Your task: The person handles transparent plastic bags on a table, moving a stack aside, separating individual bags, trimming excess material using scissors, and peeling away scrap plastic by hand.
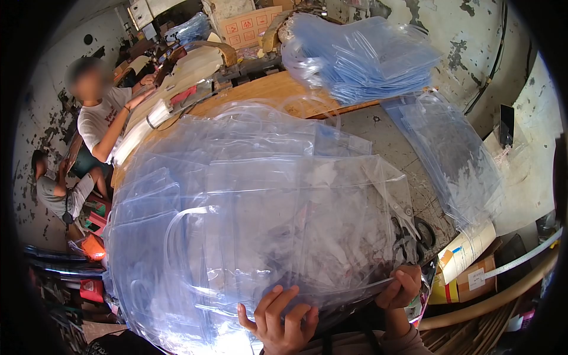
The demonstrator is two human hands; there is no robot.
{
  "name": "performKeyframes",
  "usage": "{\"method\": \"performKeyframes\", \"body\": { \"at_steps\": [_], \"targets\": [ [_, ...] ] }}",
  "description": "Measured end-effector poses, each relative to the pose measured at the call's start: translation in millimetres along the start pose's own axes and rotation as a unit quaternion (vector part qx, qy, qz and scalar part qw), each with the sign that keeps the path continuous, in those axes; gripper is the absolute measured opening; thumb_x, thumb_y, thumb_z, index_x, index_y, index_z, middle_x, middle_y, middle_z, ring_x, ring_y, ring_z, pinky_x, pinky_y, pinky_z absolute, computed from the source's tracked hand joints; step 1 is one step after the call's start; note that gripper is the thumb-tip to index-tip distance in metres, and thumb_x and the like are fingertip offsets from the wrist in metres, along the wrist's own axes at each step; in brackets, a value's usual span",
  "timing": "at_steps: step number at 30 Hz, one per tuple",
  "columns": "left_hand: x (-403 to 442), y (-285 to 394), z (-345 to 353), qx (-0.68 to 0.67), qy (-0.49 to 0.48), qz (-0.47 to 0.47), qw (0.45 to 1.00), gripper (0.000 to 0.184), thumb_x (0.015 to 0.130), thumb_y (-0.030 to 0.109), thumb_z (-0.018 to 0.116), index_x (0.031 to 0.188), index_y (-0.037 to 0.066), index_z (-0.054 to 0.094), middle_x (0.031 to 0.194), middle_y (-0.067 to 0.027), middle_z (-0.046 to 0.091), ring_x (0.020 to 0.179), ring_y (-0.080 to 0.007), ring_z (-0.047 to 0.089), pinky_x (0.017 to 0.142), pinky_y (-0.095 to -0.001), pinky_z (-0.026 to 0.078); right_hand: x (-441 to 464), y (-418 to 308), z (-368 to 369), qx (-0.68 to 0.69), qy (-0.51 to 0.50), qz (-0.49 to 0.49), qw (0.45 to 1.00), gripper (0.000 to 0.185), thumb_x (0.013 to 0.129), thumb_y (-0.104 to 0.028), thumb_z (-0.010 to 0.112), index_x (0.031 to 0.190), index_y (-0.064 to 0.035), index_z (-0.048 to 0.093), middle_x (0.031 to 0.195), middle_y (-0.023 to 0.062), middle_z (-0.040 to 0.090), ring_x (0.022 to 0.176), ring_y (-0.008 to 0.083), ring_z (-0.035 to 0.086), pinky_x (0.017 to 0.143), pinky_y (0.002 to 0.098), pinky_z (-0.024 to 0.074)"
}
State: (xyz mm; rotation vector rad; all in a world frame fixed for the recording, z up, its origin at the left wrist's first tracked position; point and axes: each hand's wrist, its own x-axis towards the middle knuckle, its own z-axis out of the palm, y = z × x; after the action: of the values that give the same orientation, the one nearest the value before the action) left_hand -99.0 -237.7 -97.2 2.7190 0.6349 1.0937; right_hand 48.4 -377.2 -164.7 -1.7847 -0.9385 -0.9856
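Clear plastic bags (248, 177) with looped handles lie in a wide, overlapping pile before me. At the near edge, my right hand (402, 288) pinches the rim of the top bag between thumb and curled fingers. My left hand (281, 319) rests against the same near edge to the left, its fingers spread and slightly bent over the plastic. Scissors with black handles (423, 232) lie just beyond my right hand, their blades seen partly through the plastic.
A tall stack of bluish plastic sheets (378, 59) sits at the back on a wooden board (260, 92). More plastic (452, 154) hangs along the right side, near a phone (506, 125). One person (100, 118) works at the far left; another person (59, 192) sits lower.
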Motion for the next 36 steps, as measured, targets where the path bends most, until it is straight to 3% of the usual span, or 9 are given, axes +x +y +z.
{"method": "performKeyframes", "body": {
  "at_steps": [25, 28, 30, 31, 32, 34, 36],
  "targets": [
    [0.9, -0.6, -0.8, 0.0, -0.007, 0.002, 1.0, 0.014, 0.083, 0.03, 0.062, 0.08, 0.017, 0.056, 0.102, -0.0039, 0.061, 0.098, -0.0237, 0.057, 0.105, -0.0474, 0.015, 1.2, 0.6, -0.4, 0.007, -0.005, -0.004, 1.0, 0.021, 0.081, -0.008, 0.045, 0.102, -0.0073, 0.047, 0.068, 0.0101, 0.052, 0.051, 0.0194, 0.041, 0.048, 0.0321, 0.0318],
    [-0.2, -0.7, -0.8, -0.002, -0.012, 0.007, 1.0, 0.016, 0.082, 0.03, 0.063, 0.085, 0.017, 0.054, 0.102, -0.0051, 0.061, 0.099, -0.0243, 0.057, 0.106, -0.0469, 0.013, 0.8, 0.6, -0.8, 0.007, -0.006, -0.004, 1.0, 0.02, 0.082, -0.008, 0.045, 0.102, -0.0073, 0.048, 0.068, 0.0103, 0.052, 0.051, 0.0196, 0.041, 0.048, 0.0322, 0.0322],
    [-2.2, 1.3, -0.7, -0.048, -0.003, -0.038, 0.998, 0.036, 0.081, 0.028, 0.065, 0.111, 0.016, 0.049, 0.103, -0.0091, 0.06, 0.097, -0.0277, 0.057, 0.104, -0.0476, 0.02, 1.1, 0.0, -0.9, 0.007, -0.007, -0.001, 1.0, 0.019, 0.083, -0.008, 0.045, 0.101, -0.0071, 0.049, 0.068, 0.0104, 0.053, 0.052, 0.0198, 0.041, 0.048, 0.0323, 0.0327],
    [-4.7, -1.7, 6.1, -0.045, 0.003, -0.039, 0.998, 0.036, 0.081, 0.028, 0.065, 0.111, 0.016, 0.049, 0.103, -0.0091, 0.06, 0.097, -0.0277, 0.057, 0.104, -0.0476, 0.02, 1.5, 2.3, 2.1, 0.012, -0.004, -0.005, 1.0, 0.019, 0.083, -0.008, 0.045, 0.101, -0.0071, 0.049, 0.068, 0.0104, 0.053, 0.052, 0.0198, 0.041, 0.048, 0.0323, 0.0327],
    [-10.2, -7.1, 13.5, -0.147, 0.117, -0.015, 0.982, 0.051, 0.081, 0.026, 0.065, 0.124, 0.017, 0.038, 0.104, -0.012, 0.059, 0.095, -0.0291, 0.056, 0.1, -0.0478, 0.027, -0.1, 1.4, 2.5, 0.012, 0.01, -0.002, 1.0, 0.018, 0.083, -0.009, 0.045, 0.1, -0.0071, 0.049, 0.068, 0.0105, 0.053, 0.052, 0.02, 0.042, 0.048, 0.0324, 0.0329],
    [-9.7, -10.7, 18.1, -0.247, 0.228, 0.012, 0.942, 0.068, 0.081, 0.025, 0.065, 0.136, 0.017, 0.027, 0.105, -0.0148, 0.059, 0.093, -0.0305, 0.056, 0.095, -0.0481, 0.034, -1.6, 0.9, 4.1, 0.009, 0.026, 0.001, 1.0, 0.017, 0.083, -0.009, 0.045, 0.1, -0.007, 0.049, 0.068, 0.0106, 0.053, 0.053, 0.0202, 0.042, 0.048, 0.0325, 0.0331],
    [-13.6, -12.7, 23.7, -0.307, 0.287, 0.027, 0.907, 0.068, 0.082, 0.025, 0.065, 0.137, 0.017, 0.025, 0.103, -0.0149, 0.058, 0.09, -0.0297, 0.055, 0.092, -0.0476, 0.035, -1.8, 1.8, 0.6, 0.012, 0.014, -0.006, 1.0, 0.017, 0.083, -0.009, 0.045, 0.1, -0.0068, 0.049, 0.068, 0.0109, 0.053, 0.053, 0.02, 0.042, 0.048, 0.032, 0.0329]
  ]
}}
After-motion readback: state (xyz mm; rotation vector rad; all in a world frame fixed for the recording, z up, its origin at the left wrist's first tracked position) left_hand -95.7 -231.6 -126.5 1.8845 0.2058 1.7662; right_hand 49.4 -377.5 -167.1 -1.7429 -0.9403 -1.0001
